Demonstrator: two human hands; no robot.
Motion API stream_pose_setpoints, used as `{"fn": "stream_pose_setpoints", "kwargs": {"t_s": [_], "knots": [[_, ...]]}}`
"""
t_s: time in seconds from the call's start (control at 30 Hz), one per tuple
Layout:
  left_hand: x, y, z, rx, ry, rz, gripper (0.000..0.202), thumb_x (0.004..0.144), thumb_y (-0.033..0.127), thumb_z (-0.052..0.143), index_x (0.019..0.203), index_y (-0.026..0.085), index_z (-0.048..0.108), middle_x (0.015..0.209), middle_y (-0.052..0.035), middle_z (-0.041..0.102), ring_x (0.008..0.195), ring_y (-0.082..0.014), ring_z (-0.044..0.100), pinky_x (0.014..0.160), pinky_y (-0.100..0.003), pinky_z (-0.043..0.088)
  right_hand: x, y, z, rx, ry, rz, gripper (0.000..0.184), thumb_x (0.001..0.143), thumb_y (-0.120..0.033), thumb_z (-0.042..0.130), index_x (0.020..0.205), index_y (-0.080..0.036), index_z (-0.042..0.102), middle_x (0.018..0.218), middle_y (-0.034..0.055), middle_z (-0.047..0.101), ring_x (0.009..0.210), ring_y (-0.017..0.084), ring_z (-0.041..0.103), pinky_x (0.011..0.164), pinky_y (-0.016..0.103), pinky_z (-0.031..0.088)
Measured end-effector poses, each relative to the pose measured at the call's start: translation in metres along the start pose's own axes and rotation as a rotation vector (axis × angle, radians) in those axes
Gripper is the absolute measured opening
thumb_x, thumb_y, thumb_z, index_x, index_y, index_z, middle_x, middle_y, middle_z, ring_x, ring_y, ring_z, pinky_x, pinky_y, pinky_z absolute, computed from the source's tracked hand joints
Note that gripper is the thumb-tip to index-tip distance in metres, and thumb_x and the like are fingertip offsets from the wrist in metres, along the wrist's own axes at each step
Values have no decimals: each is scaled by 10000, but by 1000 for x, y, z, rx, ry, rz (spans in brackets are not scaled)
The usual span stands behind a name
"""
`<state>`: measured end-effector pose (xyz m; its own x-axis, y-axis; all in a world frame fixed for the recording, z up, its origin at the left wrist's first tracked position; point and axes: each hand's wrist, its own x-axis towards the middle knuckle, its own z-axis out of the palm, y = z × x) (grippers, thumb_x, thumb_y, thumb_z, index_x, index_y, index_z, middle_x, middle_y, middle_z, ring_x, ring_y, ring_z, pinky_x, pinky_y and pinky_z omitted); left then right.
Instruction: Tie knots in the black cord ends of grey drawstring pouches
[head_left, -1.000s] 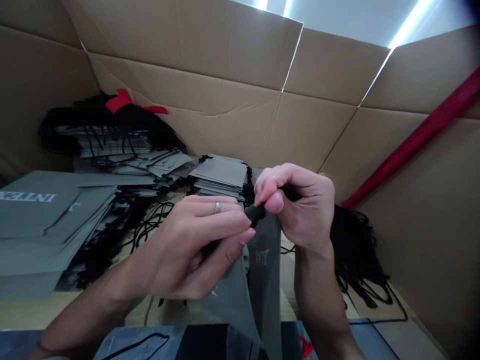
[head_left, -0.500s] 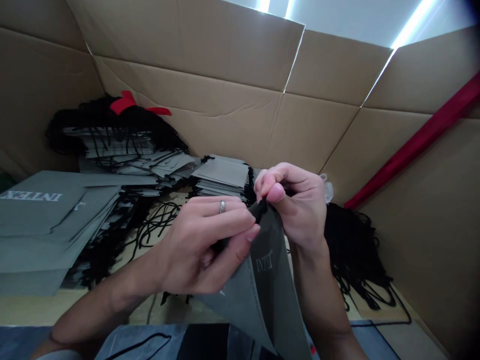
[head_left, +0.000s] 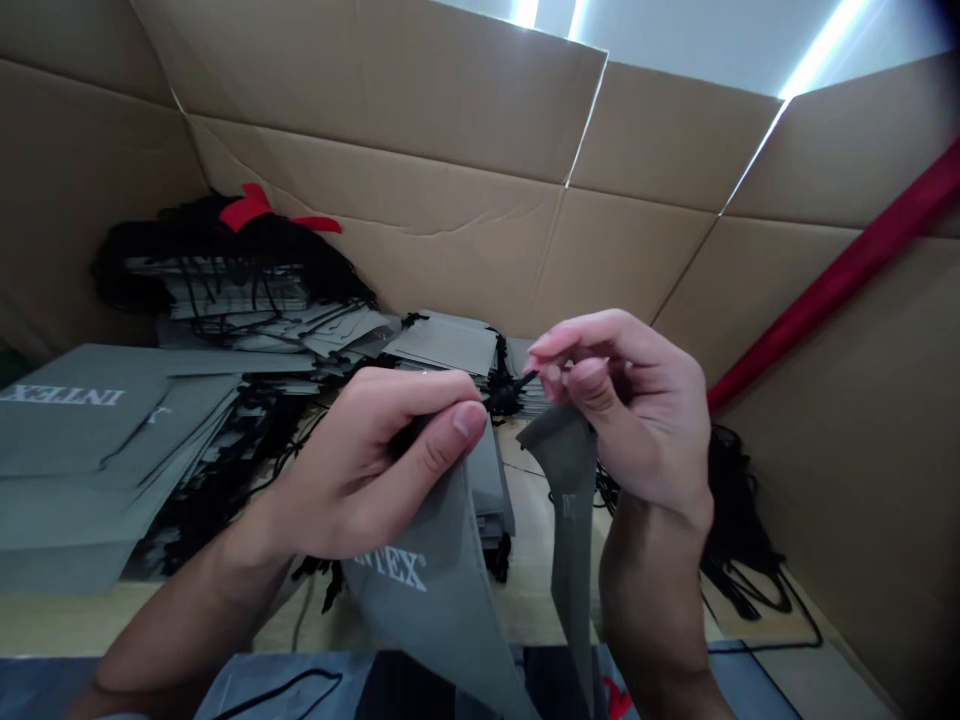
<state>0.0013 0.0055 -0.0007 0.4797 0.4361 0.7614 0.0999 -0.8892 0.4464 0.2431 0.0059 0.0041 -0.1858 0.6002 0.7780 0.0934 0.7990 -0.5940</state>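
While held up, grey bag [head_left: 444, 605] reads INTEX.

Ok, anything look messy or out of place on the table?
Yes: the left bag pile is fanned out askew, and loose black cords lie tangled beside it. The held bag looks undamaged.

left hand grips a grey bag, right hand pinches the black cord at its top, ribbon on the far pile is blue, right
No: the ribbon on the far pile is red, not blue; the head view shows it. The left hand does grip the grey bag and the right hand pinches the black cord at its top.
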Motion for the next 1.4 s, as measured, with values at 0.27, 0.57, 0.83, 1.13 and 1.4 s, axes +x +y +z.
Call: {"fn": "stream_pose_setpoints", "kwargs": {"t_s": [0.27, 0.57, 0.83, 1.13, 1.4], "knots": [[2, -7, 0, -174, -107, -216, 463, 1204, 333, 542, 764, 193, 514, 691, 42, 483, 604, -81, 450, 520, -231, 356, -2, -3, -7, -14, -95, 34, 84, 1084, -291, 845, 1160, -269, 873, 1020, 4, 829, 839, 134, 737, 744, 247, 605], [7, -11, 7, -48, -119, -140, 377, 1193, 312, 541, 838, 195, 592, 708, 47, 503, 613, -98, 434, 541, -234, 360, -1, -5, 2, -111, -89, 92, 198, 1003, -405, 939, 972, -233, 848, 848, -9, 781, 693, 125, 662, 594, 241, 497], [4, -31, -17, 147, -255, -253, 302, 1095, 274, 669, 1389, 209, 690, 835, 37, 689, 685, -130, 599, 623, -231, 475, 6, 6, -11, -325, 165, 116, 245, 1019, -468, 910, 963, -238, 848, 907, 29, 800, 778, 170, 684, 637, 277, 524], [13, -47, -17, 216, 266, -200, 104, 1065, 218, 720, 1114, 165, 794, 951, 5, 809, 838, -140, 702, 731, -262, 520, 2, 6, -50, -380, -209, 291, 613, 1080, -787, 671, 1089, -208, 873, 924, 60, 821, 774, 185, 703, 636, 286, 507], [11, -51, -19, 371, 444, -118, 125, 1047, 180, 747, 1158, 204, 799, 984, 23, 794, 879, -150, 692, 784, -313, 518, 8, 23, -47, -602, -219, 243, 205, 996, -411, 871, 926, -220, 842, 694, -28, 654, 595, 137, 485, 540, 289, 370]]}}
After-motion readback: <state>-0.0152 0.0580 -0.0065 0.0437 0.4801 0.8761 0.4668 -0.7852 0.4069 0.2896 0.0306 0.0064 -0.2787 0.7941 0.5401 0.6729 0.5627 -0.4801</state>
